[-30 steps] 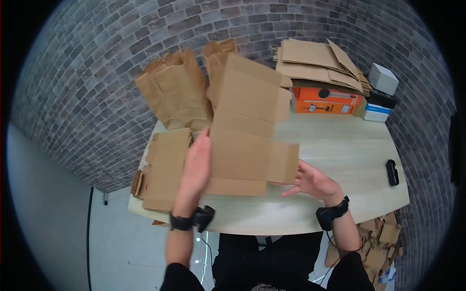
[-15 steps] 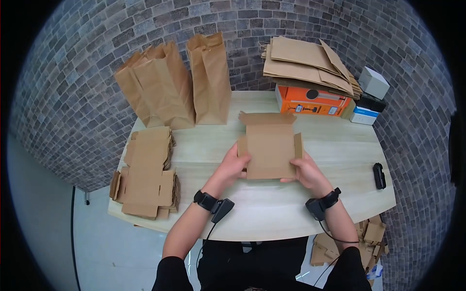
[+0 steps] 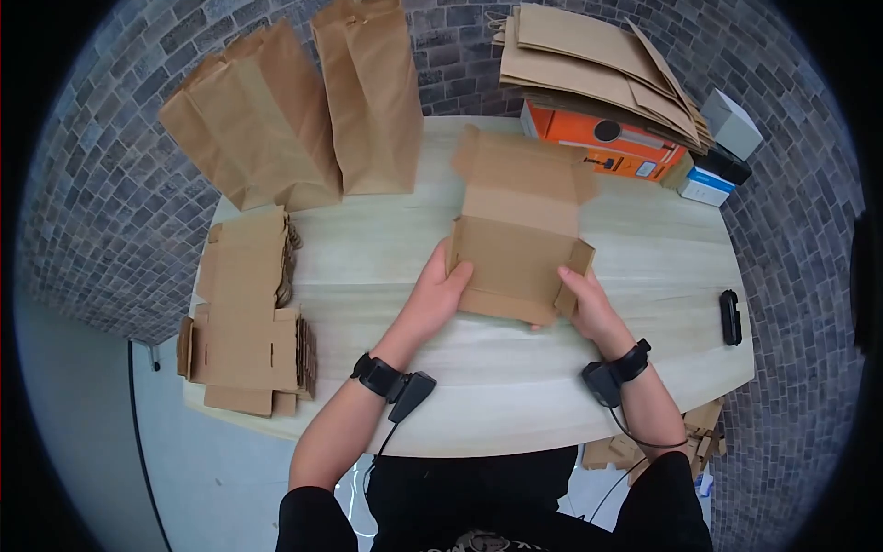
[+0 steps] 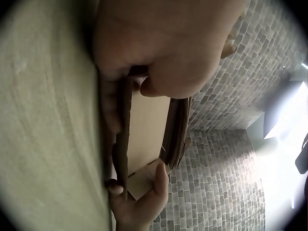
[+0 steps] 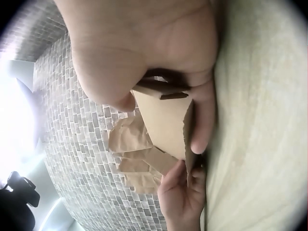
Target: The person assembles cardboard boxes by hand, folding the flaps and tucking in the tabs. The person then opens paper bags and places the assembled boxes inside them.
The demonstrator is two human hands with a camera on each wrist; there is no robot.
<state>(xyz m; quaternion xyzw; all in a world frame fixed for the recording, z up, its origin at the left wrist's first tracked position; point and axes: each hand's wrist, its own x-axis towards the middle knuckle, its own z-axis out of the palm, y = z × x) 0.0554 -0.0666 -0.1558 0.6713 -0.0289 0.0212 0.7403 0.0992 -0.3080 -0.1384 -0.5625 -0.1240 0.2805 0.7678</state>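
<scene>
Head view: from here, the opened brown cardboard box blank (image 3: 517, 267) is in both hands, above the middle of the pale wood-grain table (image 3: 497, 405). Far panel angles away toward the orange printed carton (image 3: 616, 136). Left hand (image 3: 440, 290) clamped on the left edge, thumb inside. Right hand (image 3: 593, 305) clamped on the tilted-up right side flap (image 3: 575, 276), thumb on it. Stack of flat brown cardboard blanks (image 3: 244, 313) on the left, two upright brown paper bags (image 3: 375, 110) behind it. Folded brown paper sheets (image 3: 589, 60) lie on the carton; small black oblong object (image 3: 730, 317) near the right edge.

Left wrist view: left fingers under the blank, thumb over it; right hand pinches the far end. Can't tell if knuckles touch the table.

Right wrist view: right fingers below, thumb opposite, cardboard between; left hand grips the other end.
</scene>
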